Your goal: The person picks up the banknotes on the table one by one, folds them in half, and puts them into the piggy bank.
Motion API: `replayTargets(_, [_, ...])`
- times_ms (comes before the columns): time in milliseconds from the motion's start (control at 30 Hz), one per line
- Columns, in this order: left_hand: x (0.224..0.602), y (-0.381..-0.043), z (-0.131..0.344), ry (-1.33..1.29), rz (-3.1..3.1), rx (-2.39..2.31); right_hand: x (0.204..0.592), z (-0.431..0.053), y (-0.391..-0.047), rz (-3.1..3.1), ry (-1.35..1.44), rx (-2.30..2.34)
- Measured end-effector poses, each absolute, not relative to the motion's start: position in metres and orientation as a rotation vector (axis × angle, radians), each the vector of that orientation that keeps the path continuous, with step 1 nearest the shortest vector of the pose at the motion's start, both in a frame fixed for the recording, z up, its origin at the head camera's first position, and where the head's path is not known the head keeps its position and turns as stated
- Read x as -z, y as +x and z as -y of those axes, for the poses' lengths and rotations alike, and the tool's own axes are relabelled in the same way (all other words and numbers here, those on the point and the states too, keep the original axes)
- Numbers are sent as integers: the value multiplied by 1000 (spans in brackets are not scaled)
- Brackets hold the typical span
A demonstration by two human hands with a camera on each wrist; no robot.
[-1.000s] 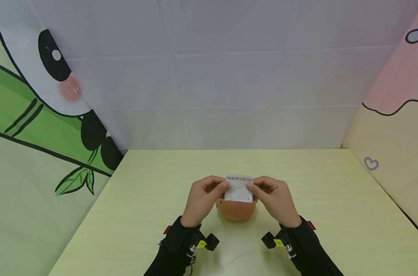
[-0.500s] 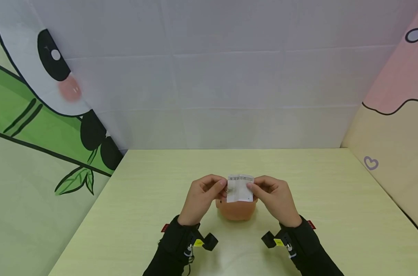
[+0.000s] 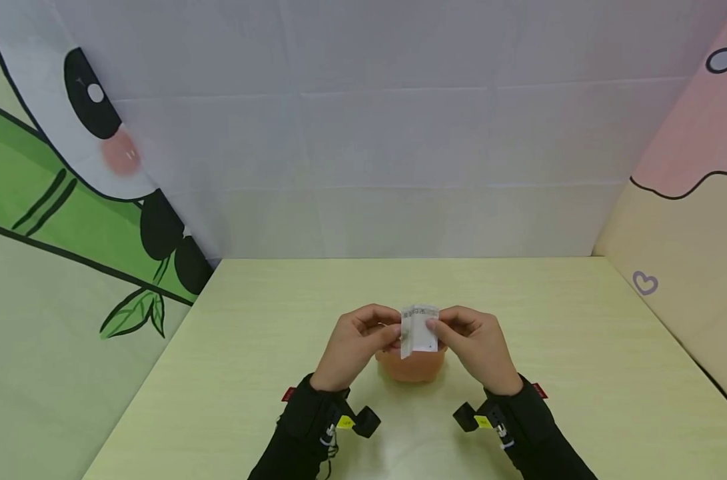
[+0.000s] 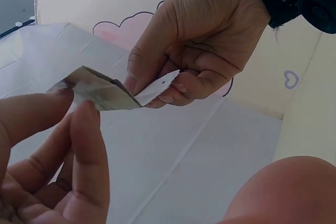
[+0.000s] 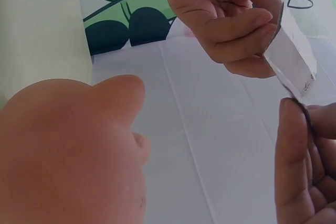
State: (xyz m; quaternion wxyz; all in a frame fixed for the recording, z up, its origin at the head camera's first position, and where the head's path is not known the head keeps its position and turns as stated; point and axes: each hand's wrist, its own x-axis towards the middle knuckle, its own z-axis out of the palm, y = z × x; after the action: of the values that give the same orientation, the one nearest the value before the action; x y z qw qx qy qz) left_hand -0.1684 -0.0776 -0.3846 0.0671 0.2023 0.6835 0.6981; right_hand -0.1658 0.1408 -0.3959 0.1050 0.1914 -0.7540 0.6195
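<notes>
Closest to me are the 2 dark sleeves, left sleeve and right sleeve, each with a small black camera at the wrist — a patch of yellow shows on both. Past the cuffs I have the left hand and the right hand, facing each other. Both sets of fingers are clamped on 1 slip of paper, thumb and finger pinching it from opposite sides. The slip is held up between the 2 hands, bent along a crease, with dark print along its top edge; from the left wrist I see a grey-green face on 1 part and white on the other.

A rounded pink figure sits on the desk between the hands. From the head camera the slip hides its upper part, but both wrist views show the 2 apart.

Beyond the desk hangs a creased white sheet — a cartoon face at its left, a purple heart on the cream wall at its right.
</notes>
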Motion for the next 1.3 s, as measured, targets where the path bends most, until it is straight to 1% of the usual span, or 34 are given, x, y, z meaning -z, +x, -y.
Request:
replayTargets(667, [389,-164,68,731,-2003,-2038,400,-136,-163,2184,632,-1810])
replayTargets(1300, [389,-162,62,668,-2096,-2066,398,-136,-161,2199,713,-1838])
